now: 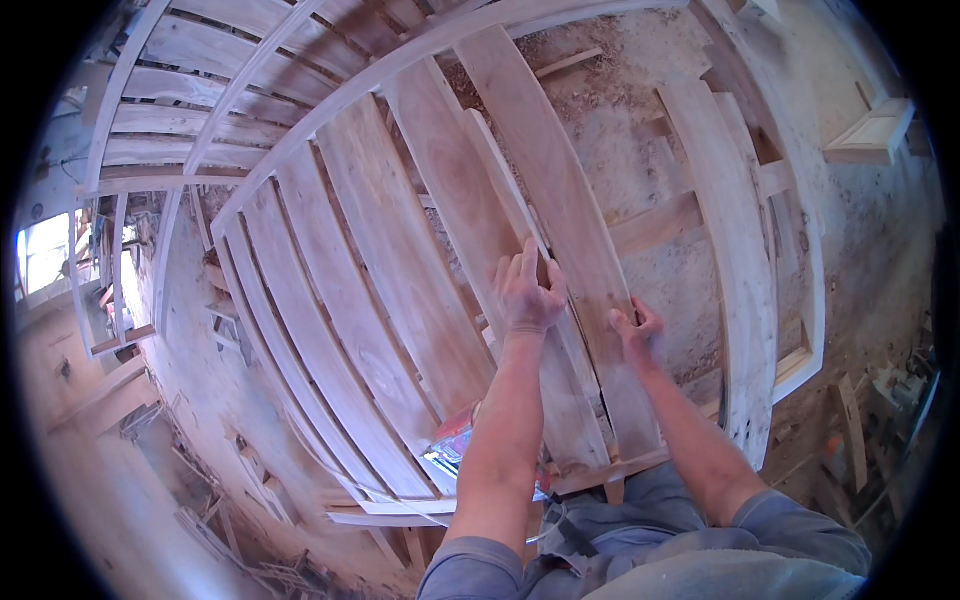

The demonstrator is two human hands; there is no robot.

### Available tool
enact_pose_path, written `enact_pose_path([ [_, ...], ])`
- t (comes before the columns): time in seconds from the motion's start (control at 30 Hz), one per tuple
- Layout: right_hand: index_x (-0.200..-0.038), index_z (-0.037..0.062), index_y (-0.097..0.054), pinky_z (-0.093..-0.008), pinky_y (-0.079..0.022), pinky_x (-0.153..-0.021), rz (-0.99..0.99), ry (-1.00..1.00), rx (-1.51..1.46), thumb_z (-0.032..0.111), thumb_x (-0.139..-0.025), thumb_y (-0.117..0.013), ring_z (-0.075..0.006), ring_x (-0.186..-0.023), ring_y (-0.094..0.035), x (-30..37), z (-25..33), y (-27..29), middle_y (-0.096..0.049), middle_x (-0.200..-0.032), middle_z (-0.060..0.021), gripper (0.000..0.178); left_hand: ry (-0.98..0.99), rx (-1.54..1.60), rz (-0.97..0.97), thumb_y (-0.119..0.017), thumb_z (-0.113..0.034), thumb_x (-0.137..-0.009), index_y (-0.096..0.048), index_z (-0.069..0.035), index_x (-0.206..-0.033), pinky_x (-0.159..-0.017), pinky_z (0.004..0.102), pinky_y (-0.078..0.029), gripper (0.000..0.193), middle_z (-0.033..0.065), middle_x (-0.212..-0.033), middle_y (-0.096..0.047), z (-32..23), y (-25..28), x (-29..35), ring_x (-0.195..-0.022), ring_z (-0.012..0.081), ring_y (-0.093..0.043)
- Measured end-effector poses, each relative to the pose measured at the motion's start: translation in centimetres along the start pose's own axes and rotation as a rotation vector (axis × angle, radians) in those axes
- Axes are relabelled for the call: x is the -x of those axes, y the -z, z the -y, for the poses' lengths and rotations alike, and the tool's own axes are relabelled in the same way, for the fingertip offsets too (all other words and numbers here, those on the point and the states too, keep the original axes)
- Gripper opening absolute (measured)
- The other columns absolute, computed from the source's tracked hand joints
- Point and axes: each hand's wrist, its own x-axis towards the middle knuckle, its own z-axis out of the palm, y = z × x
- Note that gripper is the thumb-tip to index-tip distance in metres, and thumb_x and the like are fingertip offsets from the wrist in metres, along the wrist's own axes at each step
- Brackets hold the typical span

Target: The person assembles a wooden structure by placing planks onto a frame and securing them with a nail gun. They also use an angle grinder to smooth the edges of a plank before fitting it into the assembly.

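A large wooden frame lies in front of me with planks laid across it. My left hand (530,295) is at a narrow wooden strip (498,170) in the gap between two planks, index finger and thumb on either side of it. To its left runs a wide plank (465,185). My right hand (640,330) grips the right edge of another plank (555,150), thumb on top and the other fingers curled at its side. By my left forearm, a red and silver tool (450,445) with a pale cord is partly hidden.
More planks (385,190) sit side by side on the left. A loose-looking board (725,240) lies farther right over a crosspiece (655,222). Another slatted frame (190,110) stands at the far left. Wood scraps (850,430) lie on the dusty floor at right.
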Motion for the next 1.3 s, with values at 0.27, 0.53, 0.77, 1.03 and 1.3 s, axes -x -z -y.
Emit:
enact_pose_path([
  [0.27, -0.143, 0.0067, -0.052, -0.0308, -0.05, -0.094, -0.058, 0.221, 0.183, 0.017, -0.088, -0.066, -0.0218, -0.113, -0.064, -0.2, -0.2, -0.5, -0.066, -0.127, -0.0178, 0.058, -0.005, -0.016, -0.036, -0.069, -0.014, -0.074, -0.067, -0.002, -0.113, -0.077, 0.0397, -0.044, 0.041, 0.0083, -0.078, -0.063, -0.3, -0.4, 0.2, -0.076, 0.0265, -0.059],
  [0.53, -0.151, 0.0006, -0.038, -0.0328, -0.041, -0.108, 0.158, 0.197, -0.044, 0.002, -0.086, -0.065, -0.0218, -0.127, -0.055, -0.5, 0.1, 0.4, -0.055, -0.144, -0.0168, 0.071, 0.086, -0.075, 0.013, -0.068, -0.012, -0.075, -0.068, -0.004, -0.108, -0.077, 0.0438, -0.05, 0.034, 0.0108, -0.08, -0.065, -1.0, -1.6, -1.6, -0.081, 0.0312, -0.062],
  [0.77, -0.148, 0.0046, -0.046, -0.0314, -0.045, -0.104, 0.284, 0.163, -0.033, 0.004, -0.086, -0.065, -0.0199, -0.124, -0.058, -1.0, 0.5, 2.6, -0.059, -0.14, -0.0142, 0.065, 0.129, -0.085, 0.185, -0.061, -0.016, -0.085, -0.065, -0.003, -0.111, -0.091, 0.0451, -0.045, 0.029, 0.0113, -0.092, -0.064, -1.2, 0.8, -0.9, -0.097, 0.032, -0.058],
  [1.03, -0.139, -0.0032, -0.051, -0.0349, -0.049, -0.097, 0.08, 0.404, 0.007, 0.031, -0.099, -0.054, -0.0293, -0.118, -0.063, -18.2, 7.8, 0.6, -0.065, -0.126, -0.0228, 0.052, 0.021, -0.168, 0.167, -0.056, -0.023, -0.092, -0.053, 0.002, -0.132, -0.113, 0.0503, -0.03, 0.047, 0.0163, -0.144, -0.045, 1.9, 2.2, 3.3, -0.135, 0.0399, -0.037],
  [1.3, -0.153, -0.0054, -0.024, -0.0407, -0.035, -0.113, 0.212, 0.551, 0.4, 0.032, -0.098, -0.054, -0.0346, -0.136, -0.047, -17.2, 9.0, -6.9, -0.049, -0.145, -0.0244, 0.073, 0.047, -0.146, 0.196, -0.061, -0.026, -0.087, -0.053, 0.0, -0.131, -0.114, 0.0507, -0.03, 0.052, 0.0161, -0.147, -0.043, 2.2, 2.4, 2.3, -0.137, 0.0397, -0.035],
])
